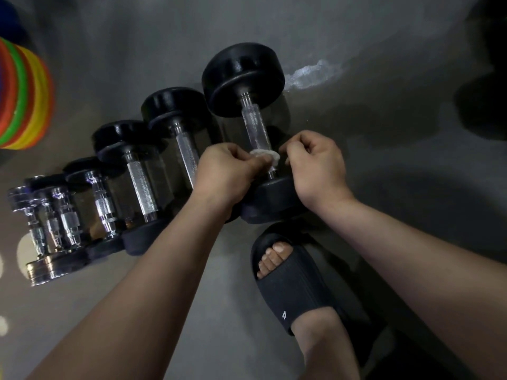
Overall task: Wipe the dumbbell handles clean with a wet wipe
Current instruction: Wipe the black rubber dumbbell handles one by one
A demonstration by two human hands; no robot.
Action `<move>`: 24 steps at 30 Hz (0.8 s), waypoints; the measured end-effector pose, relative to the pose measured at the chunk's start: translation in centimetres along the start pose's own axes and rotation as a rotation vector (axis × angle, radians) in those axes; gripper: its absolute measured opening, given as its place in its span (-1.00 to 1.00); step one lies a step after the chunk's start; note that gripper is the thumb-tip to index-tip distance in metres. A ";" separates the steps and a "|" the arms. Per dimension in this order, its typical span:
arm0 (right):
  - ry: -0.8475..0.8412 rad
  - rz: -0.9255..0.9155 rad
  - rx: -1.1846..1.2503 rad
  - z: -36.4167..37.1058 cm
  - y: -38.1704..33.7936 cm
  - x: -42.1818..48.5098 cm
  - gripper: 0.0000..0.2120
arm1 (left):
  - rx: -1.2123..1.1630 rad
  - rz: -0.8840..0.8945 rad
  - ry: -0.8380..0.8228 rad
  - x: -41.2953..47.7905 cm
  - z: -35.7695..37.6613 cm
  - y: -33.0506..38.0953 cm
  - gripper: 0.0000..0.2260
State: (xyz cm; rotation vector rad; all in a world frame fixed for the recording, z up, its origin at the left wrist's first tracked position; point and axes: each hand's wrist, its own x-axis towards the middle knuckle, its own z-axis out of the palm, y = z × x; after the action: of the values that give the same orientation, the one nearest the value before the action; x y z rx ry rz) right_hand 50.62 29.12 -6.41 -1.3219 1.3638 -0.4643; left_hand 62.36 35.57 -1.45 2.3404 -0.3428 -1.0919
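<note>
The left hand (227,171) and right hand (315,165) — both with fingers curled — pinched the small white wet wipe (264,155) round the near end of the largest black dumbbell's knurled steel handle (255,127) on the grey floor (164,37), leaving, seemingly, the smaller dumbbells (142,185) alongside yet to do.

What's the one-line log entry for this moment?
wet wipe around largest dumbbell's handle | left hand pinches wipe | right hand pinches wipe

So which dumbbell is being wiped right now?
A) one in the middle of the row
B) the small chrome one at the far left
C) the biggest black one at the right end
C: the left hand and the right hand pinch the white wipe round the handle of the biggest black dumbbell.
</note>
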 end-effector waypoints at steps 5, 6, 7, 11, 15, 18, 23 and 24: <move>0.012 -0.014 -0.004 0.0 0.0 0.0 -0.78 | -0.153 -0.051 -0.032 0.7 0.3 1.6 -0.63; 0.014 -0.019 0.002 0.0 0.0 -0.1 -0.78 | -0.222 -0.064 -0.040 1.2 0.6 1.8 -0.63; 0.018 -0.023 0.008 0.0 0.0 -0.1 -0.78 | -0.280 -0.069 -0.046 1.6 0.9 2.0 -0.65; 0.027 -0.034 0.028 0.1 0.2 -0.1 -0.77 | -0.412 -0.065 -0.001 2.8 2.2 2.3 -0.73; 0.029 -0.032 0.042 0.3 0.3 0.0 -0.76 | -0.509 -0.062 0.002 3.1 2.4 2.2 -0.82; 0.030 -0.022 0.044 0.3 0.3 0.0 -0.77 | -0.547 -0.112 -0.097 3.0 1.6 2.0 -0.74; 0.029 -0.011 0.062 0.1 0.1 -0.2 -0.76 | -0.401 -0.096 -0.181 2.7 0.2 0.8 -0.75; 0.030 -0.011 0.061 0.1 0.1 -0.2 -0.76 | -0.356 -0.102 -0.202 2.6 0.1 0.7 -0.76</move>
State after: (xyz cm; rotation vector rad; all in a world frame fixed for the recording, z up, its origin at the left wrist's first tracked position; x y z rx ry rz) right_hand 50.64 29.35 -6.41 -1.2778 1.3569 -0.5310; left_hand 63.95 33.86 -2.74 1.9580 -0.0905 -1.3225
